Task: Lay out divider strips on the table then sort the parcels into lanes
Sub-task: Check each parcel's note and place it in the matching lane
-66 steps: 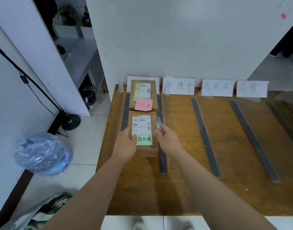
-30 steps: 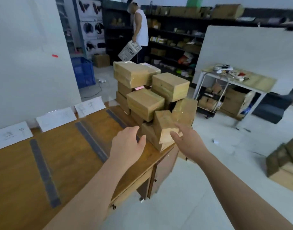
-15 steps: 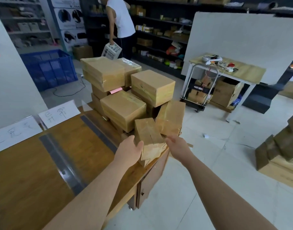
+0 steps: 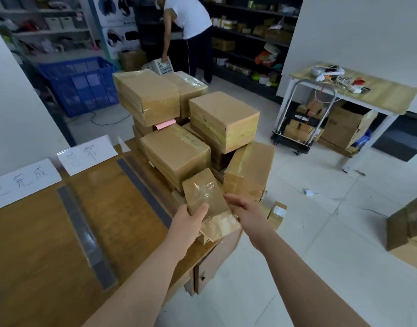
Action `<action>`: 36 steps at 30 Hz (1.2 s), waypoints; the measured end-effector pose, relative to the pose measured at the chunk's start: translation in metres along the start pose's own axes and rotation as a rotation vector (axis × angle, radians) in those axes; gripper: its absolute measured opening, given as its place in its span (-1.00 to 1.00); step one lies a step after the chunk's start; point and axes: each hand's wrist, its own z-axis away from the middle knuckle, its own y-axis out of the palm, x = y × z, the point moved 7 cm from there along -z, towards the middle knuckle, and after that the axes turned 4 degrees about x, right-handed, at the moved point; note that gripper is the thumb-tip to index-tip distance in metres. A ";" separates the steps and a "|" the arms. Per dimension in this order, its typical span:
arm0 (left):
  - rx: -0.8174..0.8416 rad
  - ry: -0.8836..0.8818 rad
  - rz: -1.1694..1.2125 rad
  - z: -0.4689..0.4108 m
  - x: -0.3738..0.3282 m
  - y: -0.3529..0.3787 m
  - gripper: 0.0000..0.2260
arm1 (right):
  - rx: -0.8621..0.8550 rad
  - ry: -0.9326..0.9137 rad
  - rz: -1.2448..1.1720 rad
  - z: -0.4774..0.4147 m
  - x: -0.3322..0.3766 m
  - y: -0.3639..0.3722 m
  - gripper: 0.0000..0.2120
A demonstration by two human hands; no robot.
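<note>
Hands: left hand (image 4: 191, 220) pinches small parcel (image 4: 204, 193), thumb over its taped face; right hand (image 4: 246, 212) meets its right side, grip unclear. Parcel sits tilted at foot of stack (image 4: 176, 152), right edge of tabletop (image 4: 37, 244), likely chosen for a lane between divider strips (image 4: 84, 234).

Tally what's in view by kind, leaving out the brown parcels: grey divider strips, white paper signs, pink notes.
Grey divider strips: 2
White paper signs: 2
Pink notes: 1
Total: 5
</note>
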 end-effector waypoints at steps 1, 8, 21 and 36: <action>-0.003 -0.028 0.097 0.007 0.002 0.000 -0.34 | 0.035 -0.020 -0.022 0.002 0.002 -0.001 -0.74; -0.126 -0.074 0.339 0.047 0.003 0.009 0.09 | 0.252 -0.081 0.014 0.020 0.020 -0.003 -0.75; -0.233 0.123 1.127 0.122 0.040 0.006 -0.56 | 0.575 -0.022 -0.182 0.044 0.018 0.032 -0.67; -0.751 0.111 0.491 0.221 0.078 -0.094 -0.66 | 0.724 -0.131 -0.053 0.097 0.050 0.148 -0.69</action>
